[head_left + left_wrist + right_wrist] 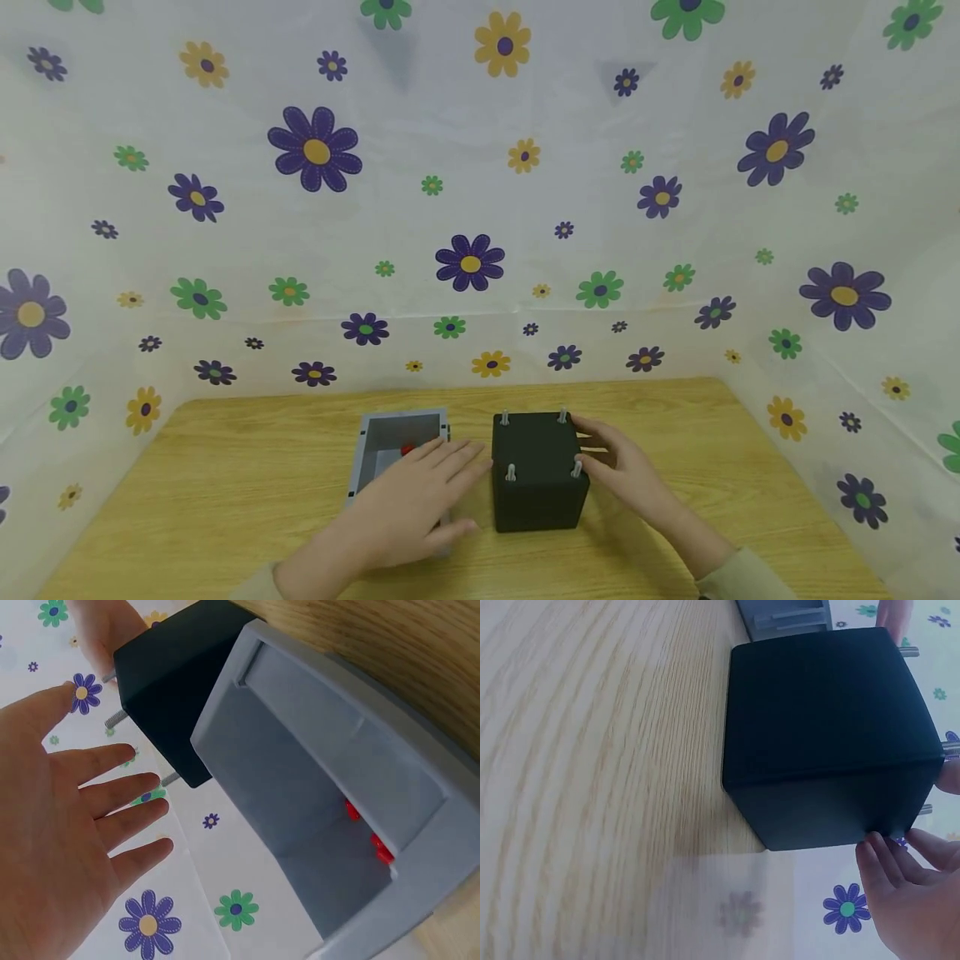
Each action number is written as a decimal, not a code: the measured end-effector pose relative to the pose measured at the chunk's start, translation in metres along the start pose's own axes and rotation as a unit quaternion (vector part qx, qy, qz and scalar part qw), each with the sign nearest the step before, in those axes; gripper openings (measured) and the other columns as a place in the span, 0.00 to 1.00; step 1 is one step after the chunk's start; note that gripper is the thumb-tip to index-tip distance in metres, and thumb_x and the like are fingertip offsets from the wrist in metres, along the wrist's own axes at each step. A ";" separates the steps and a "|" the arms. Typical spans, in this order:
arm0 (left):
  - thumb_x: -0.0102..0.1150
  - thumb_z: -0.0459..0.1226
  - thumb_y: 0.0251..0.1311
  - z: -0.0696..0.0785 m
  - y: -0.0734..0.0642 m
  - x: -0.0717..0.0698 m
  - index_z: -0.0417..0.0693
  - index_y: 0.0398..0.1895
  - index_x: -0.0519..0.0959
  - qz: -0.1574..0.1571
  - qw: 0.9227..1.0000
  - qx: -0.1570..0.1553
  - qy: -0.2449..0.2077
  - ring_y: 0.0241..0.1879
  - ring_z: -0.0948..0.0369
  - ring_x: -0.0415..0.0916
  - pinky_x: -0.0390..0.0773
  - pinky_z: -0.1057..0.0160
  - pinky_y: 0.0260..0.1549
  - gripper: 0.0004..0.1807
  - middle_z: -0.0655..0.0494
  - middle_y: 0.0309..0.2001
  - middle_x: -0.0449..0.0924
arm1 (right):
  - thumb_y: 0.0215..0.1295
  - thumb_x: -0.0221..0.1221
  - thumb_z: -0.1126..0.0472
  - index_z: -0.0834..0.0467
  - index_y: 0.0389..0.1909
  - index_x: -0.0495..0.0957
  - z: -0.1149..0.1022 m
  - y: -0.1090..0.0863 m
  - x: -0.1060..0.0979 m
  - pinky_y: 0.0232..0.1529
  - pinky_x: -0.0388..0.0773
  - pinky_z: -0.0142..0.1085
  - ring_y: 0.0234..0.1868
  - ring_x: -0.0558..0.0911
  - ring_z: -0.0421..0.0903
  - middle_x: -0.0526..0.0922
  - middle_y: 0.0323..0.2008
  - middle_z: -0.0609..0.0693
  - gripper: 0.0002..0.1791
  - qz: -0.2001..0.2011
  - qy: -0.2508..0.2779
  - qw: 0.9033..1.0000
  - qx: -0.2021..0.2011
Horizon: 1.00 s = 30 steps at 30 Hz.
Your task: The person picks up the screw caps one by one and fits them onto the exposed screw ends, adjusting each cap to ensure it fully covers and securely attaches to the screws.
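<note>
A black cube-shaped block (537, 450) stands on the table, with a metal bolt (511, 472) upright near each corner of its top. My right hand (628, 477) rests at its right side; in the right wrist view the fingertips (877, 859) touch that face while the thumb lies by the top edge. To the left is a grey open box (405, 413) with small red pieces (381, 849) inside. Over the box's right part hovers my left hand (412, 507), fingers straight and spread, palm down, holding nothing. It hides much of the box in the head view.
The wooden table (247, 492) runs out to both sides of the two boxes. Behind and beside it hangs a white flower-print sheet (420, 225). The grey box and the black block stand a narrow gap apart.
</note>
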<state>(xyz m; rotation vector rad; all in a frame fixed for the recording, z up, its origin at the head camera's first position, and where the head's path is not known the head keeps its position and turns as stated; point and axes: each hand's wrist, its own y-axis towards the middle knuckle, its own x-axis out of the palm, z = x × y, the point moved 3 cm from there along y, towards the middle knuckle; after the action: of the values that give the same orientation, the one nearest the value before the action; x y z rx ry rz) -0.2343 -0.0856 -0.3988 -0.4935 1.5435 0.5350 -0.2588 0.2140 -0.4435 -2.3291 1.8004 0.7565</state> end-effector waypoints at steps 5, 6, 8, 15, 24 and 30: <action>0.44 0.60 0.80 -0.007 -0.002 0.003 0.51 0.82 0.65 0.011 1.000 -0.011 0.005 0.81 0.51 0.63 0.63 0.48 0.81 0.36 0.51 0.82 0.64 | 0.78 0.58 0.66 0.68 0.76 0.66 0.004 0.000 0.002 0.63 0.80 0.30 0.69 0.77 0.66 0.73 0.73 0.68 0.30 0.021 0.034 0.998 0.042; 0.46 0.60 0.80 -0.008 -0.002 0.004 0.51 0.81 0.66 0.014 1.000 -0.014 0.007 0.80 0.51 0.64 0.64 0.48 0.80 0.36 0.51 0.81 0.65 | 0.78 0.59 0.65 0.67 0.77 0.66 0.004 0.000 0.003 0.62 0.79 0.28 0.69 0.77 0.65 0.73 0.73 0.67 0.30 0.023 0.039 0.998 0.052; 0.49 0.58 0.79 -0.012 -0.003 0.005 0.51 0.80 0.67 0.026 0.999 -0.018 0.009 0.79 0.51 0.66 0.66 0.48 0.79 0.34 0.51 0.80 0.67 | 0.78 0.59 0.64 0.66 0.77 0.66 0.005 -0.001 0.004 0.62 0.78 0.27 0.70 0.76 0.64 0.73 0.74 0.66 0.30 0.027 0.053 0.996 0.067; 0.55 0.55 0.78 -0.025 -0.006 0.008 0.50 0.76 0.72 0.056 0.998 -0.036 0.008 0.73 0.53 0.74 0.73 0.48 0.74 0.32 0.51 0.75 0.74 | 0.79 0.57 0.63 0.64 0.79 0.63 0.008 -0.002 0.007 0.65 0.75 0.31 0.75 0.70 0.64 0.69 0.76 0.65 0.31 0.027 0.106 0.989 0.096; 0.62 0.52 0.74 -0.041 -0.009 0.016 0.49 0.74 0.75 0.066 0.996 -0.054 -0.001 0.70 0.51 0.77 0.76 0.46 0.71 0.30 0.50 0.69 0.79 | 0.80 0.56 0.61 0.62 0.80 0.62 0.011 -0.002 0.009 0.74 0.72 0.52 0.76 0.68 0.64 0.67 0.77 0.66 0.31 0.027 0.119 0.986 0.117; 0.65 0.51 0.72 -0.048 -0.011 0.022 0.48 0.72 0.76 0.077 0.995 -0.059 0.009 0.68 0.49 0.78 0.78 0.45 0.69 0.30 0.49 0.67 0.80 | 0.81 0.55 0.61 0.62 0.80 0.61 0.011 -0.002 0.009 0.74 0.72 0.52 0.76 0.68 0.64 0.66 0.77 0.66 0.31 0.021 0.122 0.985 0.117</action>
<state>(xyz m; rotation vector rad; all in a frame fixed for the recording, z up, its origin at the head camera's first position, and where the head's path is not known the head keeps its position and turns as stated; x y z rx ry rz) -0.2665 -0.1236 -0.4198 -0.4739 1.5820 0.7457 -0.2589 0.2111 -0.4572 -2.3153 1.9157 0.2527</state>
